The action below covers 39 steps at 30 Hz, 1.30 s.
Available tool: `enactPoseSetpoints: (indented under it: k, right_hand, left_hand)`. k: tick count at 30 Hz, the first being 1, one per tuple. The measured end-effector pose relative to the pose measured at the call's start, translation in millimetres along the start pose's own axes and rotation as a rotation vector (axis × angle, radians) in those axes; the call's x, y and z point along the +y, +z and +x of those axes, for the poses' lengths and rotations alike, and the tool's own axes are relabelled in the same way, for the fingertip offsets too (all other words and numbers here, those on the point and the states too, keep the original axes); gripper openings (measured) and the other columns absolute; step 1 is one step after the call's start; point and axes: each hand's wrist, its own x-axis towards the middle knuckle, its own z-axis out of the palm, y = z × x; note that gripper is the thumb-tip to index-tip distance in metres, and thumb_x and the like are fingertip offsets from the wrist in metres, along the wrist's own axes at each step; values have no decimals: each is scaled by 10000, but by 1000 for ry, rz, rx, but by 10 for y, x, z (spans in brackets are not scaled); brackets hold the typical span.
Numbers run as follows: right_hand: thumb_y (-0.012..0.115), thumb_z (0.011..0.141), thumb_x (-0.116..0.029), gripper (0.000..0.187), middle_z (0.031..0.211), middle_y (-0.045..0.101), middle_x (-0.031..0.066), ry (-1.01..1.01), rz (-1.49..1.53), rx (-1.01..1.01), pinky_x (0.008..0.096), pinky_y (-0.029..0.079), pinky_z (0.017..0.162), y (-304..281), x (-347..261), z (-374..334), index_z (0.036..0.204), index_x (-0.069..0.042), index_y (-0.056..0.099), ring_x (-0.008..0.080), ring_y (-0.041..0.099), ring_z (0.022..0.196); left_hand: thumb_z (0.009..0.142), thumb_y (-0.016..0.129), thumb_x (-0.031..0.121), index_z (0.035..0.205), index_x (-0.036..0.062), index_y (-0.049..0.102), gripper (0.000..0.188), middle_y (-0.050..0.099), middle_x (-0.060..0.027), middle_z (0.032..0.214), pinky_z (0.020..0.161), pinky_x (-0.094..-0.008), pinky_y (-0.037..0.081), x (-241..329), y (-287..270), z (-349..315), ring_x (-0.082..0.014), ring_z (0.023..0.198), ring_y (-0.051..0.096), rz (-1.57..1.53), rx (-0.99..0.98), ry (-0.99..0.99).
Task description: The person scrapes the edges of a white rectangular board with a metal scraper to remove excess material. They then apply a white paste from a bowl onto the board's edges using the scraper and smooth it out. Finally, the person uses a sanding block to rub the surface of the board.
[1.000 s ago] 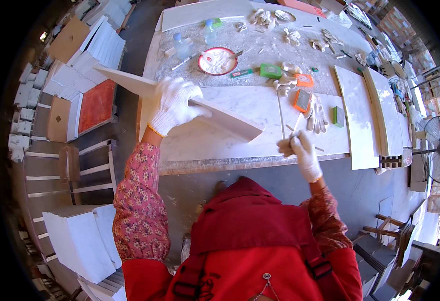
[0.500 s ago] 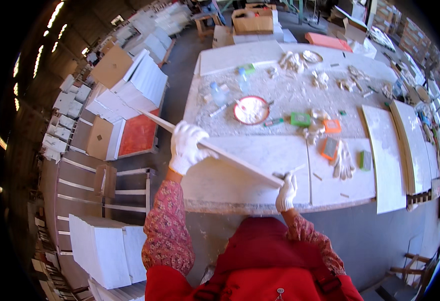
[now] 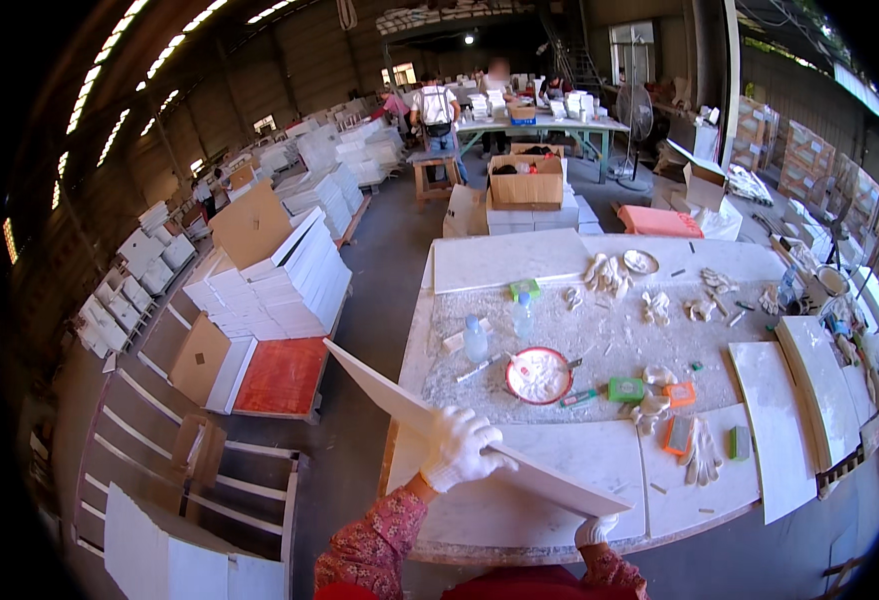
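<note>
The gloved left hand (image 3: 464, 447) clasps the upper edge of a pale slab (image 3: 459, 440) near its middle, while the gloved right hand (image 3: 593, 529) grips the slab's lower right corner from beneath. It probably takes both hands because the slab is long and thin. It hangs tilted above the table's (image 3: 599, 470) near left corner, its far end out past the left edge. Farther in, toward the table's middle, sit a red-rimmed bowl (image 3: 538, 376) of white powder and two bottles (image 3: 475, 339).
</note>
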Motion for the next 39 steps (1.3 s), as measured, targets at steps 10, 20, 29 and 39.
enactPoseSetpoints:
  k: [10, 20, 29, 39]
  right_hand:
    - [509, 991, -184, 175, 891, 587, -1, 37, -107, 96, 307, 446, 758, 1047, -1358, -636, 946, -67, 630, 127, 541, 823]
    - [506, 1020, -219, 227, 756, 457, -34, -71, -482, -330, 266, 339, 655, 1933, -1774, -396, 860, -72, 571, 77, 391, 722]
    - [488, 1043, -287, 299, 745, 487, 8, 83, -793, -555, 279, 368, 633, 2153, -1631, -269, 880, -51, 570, 99, 426, 698]
    - [527, 1019, -160, 164, 636, 576, 103, -414, -1130, -474, 354, 450, 501, 2118, -1969, -535, 943, -21, 572, 218, 559, 504]
  left_hand:
    - [520, 875, 513, 594, 137, 626, 457, 612, -26, 580, 604, -376, 405, 271, -548, 142, -244, 565, 593, -47, 32, -203]
    - [580, 868, 339, 643, 86, 616, 362, 577, -47, 620, 640, -379, 358, 767, -1144, -399, -258, 598, 535, 175, 134, -825]
    - [686, 742, 177, 659, -17, 573, 259, 519, -98, 606, 571, -322, 374, 937, -1034, -883, -169, 582, 477, 13, 223, -1259]
    - [806, 624, 117, 790, -5, 633, 123, 525, 41, 695, 592, -236, 346, 803, -381, -1604, -52, 660, 442, -380, 303, -1485]
